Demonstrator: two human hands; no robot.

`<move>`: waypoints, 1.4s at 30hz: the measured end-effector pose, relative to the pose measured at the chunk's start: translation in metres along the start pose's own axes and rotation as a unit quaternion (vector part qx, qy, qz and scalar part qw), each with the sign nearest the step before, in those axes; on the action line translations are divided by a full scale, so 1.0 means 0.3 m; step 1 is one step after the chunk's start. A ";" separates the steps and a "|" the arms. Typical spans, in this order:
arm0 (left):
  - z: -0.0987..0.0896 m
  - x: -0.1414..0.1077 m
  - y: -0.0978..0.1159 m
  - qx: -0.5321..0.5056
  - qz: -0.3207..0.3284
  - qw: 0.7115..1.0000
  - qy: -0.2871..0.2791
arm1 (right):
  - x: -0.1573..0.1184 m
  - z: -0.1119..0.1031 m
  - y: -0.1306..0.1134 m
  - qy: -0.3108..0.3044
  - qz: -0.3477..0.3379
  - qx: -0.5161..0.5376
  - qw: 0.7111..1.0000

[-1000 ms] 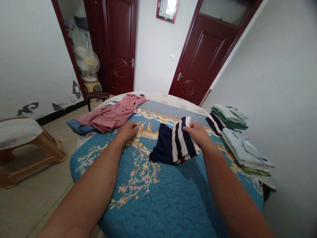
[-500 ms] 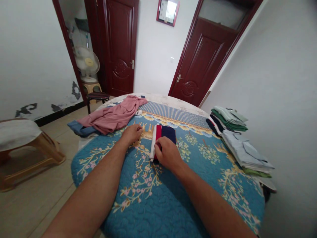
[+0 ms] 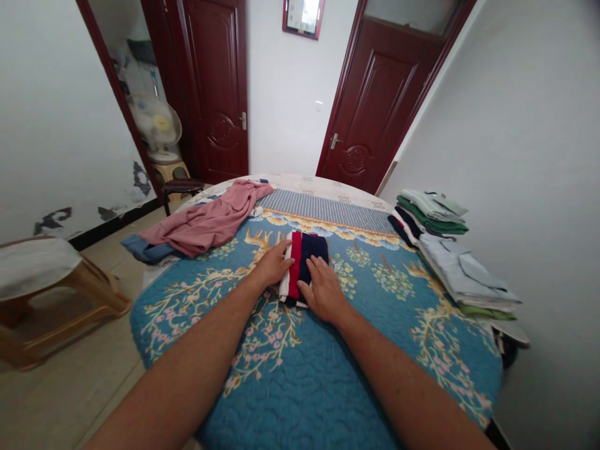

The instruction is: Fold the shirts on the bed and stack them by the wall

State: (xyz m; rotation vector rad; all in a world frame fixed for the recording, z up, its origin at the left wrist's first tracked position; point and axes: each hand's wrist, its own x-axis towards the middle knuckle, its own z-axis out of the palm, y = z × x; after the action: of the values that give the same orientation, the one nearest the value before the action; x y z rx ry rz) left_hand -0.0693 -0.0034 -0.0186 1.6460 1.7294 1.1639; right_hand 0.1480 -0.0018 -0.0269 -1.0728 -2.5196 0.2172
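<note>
A folded garment [image 3: 306, 247] in navy, red and white lies as a small bundle on the blue floral cover. My left hand [image 3: 274, 265] rests against its left, white side, thumb over the red stripe and fingers along the edge. On the navy part lies my right hand [image 3: 324, 290], palm down with fingers stretched and a little apart. Its thumb points toward the red stripe. The underside of the bundle is hidden.
A crumpled pink garment [image 3: 201, 222] lies over blue cloth [image 3: 149, 245] at the table's left. Stacked folded clothes [image 3: 462, 269] sit along the right edge by the wall. A stool [image 3: 42, 269] stands left of the quilted cover [image 3: 328, 387].
My left hand has moved right onto the garment's left side. My right hand has gone from bent fingers to lying flat on the navy part. More of the red stripe shows.
</note>
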 end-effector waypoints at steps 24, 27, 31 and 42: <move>-0.016 -0.012 0.050 0.115 0.145 0.981 0.053 | -0.017 0.003 -0.028 0.013 0.070 -0.020 0.997; 0.015 -0.037 0.070 0.142 0.190 0.971 -0.031 | -0.009 -0.004 -0.013 0.000 0.070 -0.010 0.997; 0.067 -0.084 0.089 0.248 0.153 0.953 -0.086 | 0.003 -0.016 0.040 -0.019 0.050 0.027 0.998; 0.080 -0.187 0.065 0.354 0.113 0.927 -0.054 | 0.064 -0.049 0.046 0.063 0.044 0.057 0.995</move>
State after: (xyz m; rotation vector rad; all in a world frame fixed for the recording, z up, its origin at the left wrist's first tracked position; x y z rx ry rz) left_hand -0.0300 -0.0534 -0.0268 2.3210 2.0641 0.5202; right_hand 0.1510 0.0213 -0.0118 -1.1165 -2.3215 0.3054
